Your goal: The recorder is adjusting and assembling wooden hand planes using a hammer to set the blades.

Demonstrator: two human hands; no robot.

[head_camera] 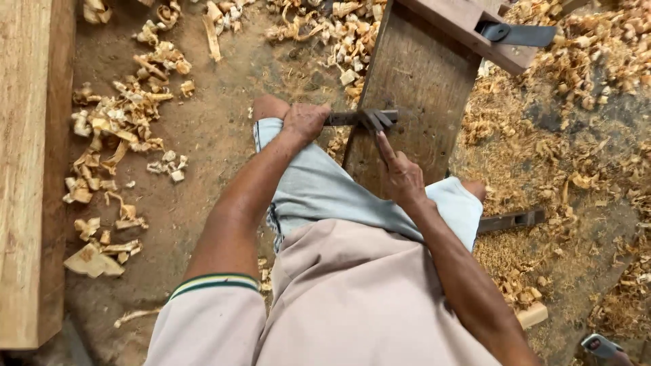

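Note:
My left hand (304, 122) is closed around the handle end of a dark metal tool (363, 119) that lies across the edge of a dark wooden plank (420, 88). My right hand (401, 175) rests on the plank just below the tool, its index finger stretched up to touch the tool's head. The plank runs away from me between my knees. A wooden hand plane (475, 30) with a dark metal blade lies across the plank's far end.
A thick pale timber beam (30, 163) lies along the left edge. Wood shavings and chips (122, 122) litter the dirt floor, with heaps of sawdust (542, 156) on the right. A small dark bar (512, 220) lies by my right knee.

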